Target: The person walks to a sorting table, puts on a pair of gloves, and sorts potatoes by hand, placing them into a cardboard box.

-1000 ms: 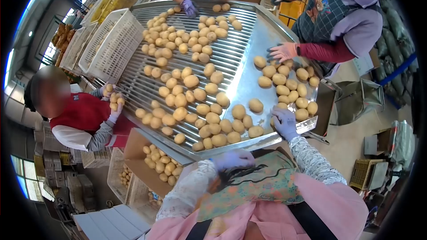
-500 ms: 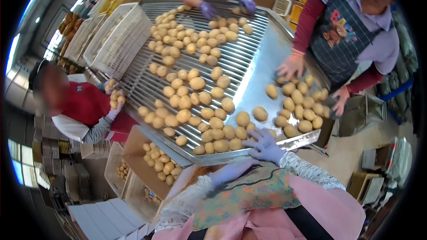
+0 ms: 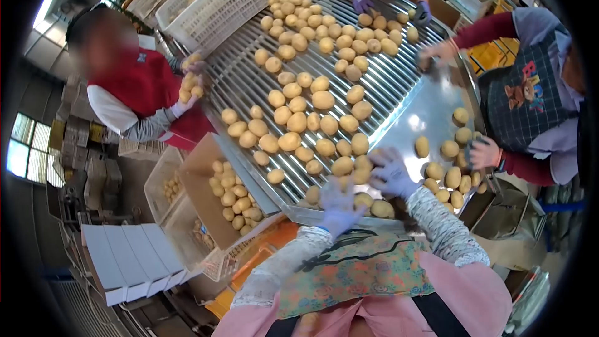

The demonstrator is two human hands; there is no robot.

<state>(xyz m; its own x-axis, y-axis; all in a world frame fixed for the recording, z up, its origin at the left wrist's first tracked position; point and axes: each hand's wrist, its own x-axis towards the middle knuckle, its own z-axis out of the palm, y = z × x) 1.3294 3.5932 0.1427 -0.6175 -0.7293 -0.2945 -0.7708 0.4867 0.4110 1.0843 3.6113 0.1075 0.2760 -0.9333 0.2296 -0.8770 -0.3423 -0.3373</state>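
Observation:
Both of my hands wear pale purple gloves at the near edge of a metal table with ribbed bars. My left hand (image 3: 340, 207) has its fingers spread over the nearest potatoes and is somewhat blurred. To its right, my right hand (image 3: 393, 175) reaches over more potatoes (image 3: 363, 200), fingers apart, its palm turned down. Many round yellow potatoes (image 3: 297, 122) lie across the bars (image 3: 249, 93). Another group of potatoes (image 3: 453, 177) rests on the smooth metal part (image 3: 430, 103) at the right.
A co-worker in a red vest (image 3: 134, 87) holds potatoes at the left. Another co-worker's gloved hands (image 3: 362, 1) are at the far edge; a third reaches in from the right. A white crate (image 3: 215, 12) stands far left, a cardboard box (image 3: 203, 175) of potatoes near left.
The view has shifted, moving the table's contents rightward. My left hand has risen from the table's edge onto the potatoes. The right co-worker's upper hand has moved away from the potato group.

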